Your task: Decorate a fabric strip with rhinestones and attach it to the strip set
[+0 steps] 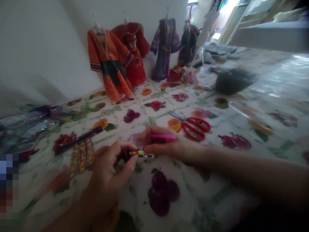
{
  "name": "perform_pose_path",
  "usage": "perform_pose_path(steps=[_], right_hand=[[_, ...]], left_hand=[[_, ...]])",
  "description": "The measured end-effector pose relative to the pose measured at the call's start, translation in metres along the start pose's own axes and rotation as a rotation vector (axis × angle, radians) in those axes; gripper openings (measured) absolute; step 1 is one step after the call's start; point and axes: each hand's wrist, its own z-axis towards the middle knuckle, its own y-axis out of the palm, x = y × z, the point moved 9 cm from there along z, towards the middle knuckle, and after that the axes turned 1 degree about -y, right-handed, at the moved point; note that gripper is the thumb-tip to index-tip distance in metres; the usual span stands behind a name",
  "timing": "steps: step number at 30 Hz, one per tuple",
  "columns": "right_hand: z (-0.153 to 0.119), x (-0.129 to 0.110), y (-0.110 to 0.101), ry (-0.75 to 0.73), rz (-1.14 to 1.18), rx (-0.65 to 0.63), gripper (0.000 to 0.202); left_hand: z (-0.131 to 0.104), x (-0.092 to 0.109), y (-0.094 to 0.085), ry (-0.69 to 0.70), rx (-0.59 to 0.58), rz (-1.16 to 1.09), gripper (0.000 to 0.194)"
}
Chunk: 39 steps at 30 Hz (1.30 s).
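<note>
Between the fingers and thumb of my left hand (116, 164) is a small dark band with a yellow, red and sparkling pattern (146, 155). My right hand (164, 143) holds a pink pen-like tool (163, 136) and its fingers touch the right part of the band. The tool's tip is hidden by the fingers. Just behind the hands lies a small clear item (133, 138), partly covered. Red-handled scissors (195, 127) lie beyond my right hand. Left of my left hand are yellow and red patterned strips (82, 156) beside a dark purple strip (78, 140).
Doll-sized garments stand along the wall: orange (109, 61), red (135, 54), purple (164, 48) and a dark one (189, 43). A dark bundle in clear plastic (233, 80) sits at the right. Plastic bags (26, 129) lie left on the fruit-patterned tablecloth (154, 122), near a pale ring (55, 163).
</note>
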Motion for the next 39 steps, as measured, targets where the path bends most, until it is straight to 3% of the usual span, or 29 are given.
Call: perform_pose_path(steps=[6, 13, 18, 21, 28, 32, 39], right_hand=[[0.001, -0.004, 0.001, -0.095, -0.065, -0.02, 0.021], [-0.004, -0.021, -0.016, -0.058, -0.323, 0.082, 0.018], [-0.007, -0.023, -0.022, -0.029, -0.289, 0.06, 0.019], [-0.009, -0.026, -0.026, -0.068, -0.309, 0.092, 0.018], [-0.011, -0.03, -0.031, -0.075, -0.322, 0.148, 0.019], [-0.008, -0.027, -0.037, -0.045, -0.316, 0.171, 0.017], [-0.005, -0.012, -0.031, 0.028, -0.265, 0.046, 0.027]], left_hand=[[0.001, 0.004, 0.0, 0.025, -0.014, 0.015, 0.009], [0.002, -0.002, -0.016, -0.035, 0.07, -0.109, 0.008], [0.004, -0.002, -0.018, -0.022, 0.081, -0.106, 0.009], [0.003, 0.0, -0.015, -0.009, 0.059, -0.147, 0.01], [0.002, 0.005, -0.022, 0.055, 0.135, -0.18, 0.012], [0.005, 0.003, -0.019, 0.051, 0.107, -0.18, 0.012], [0.007, -0.005, -0.014, 0.019, 0.063, -0.181, 0.011]])
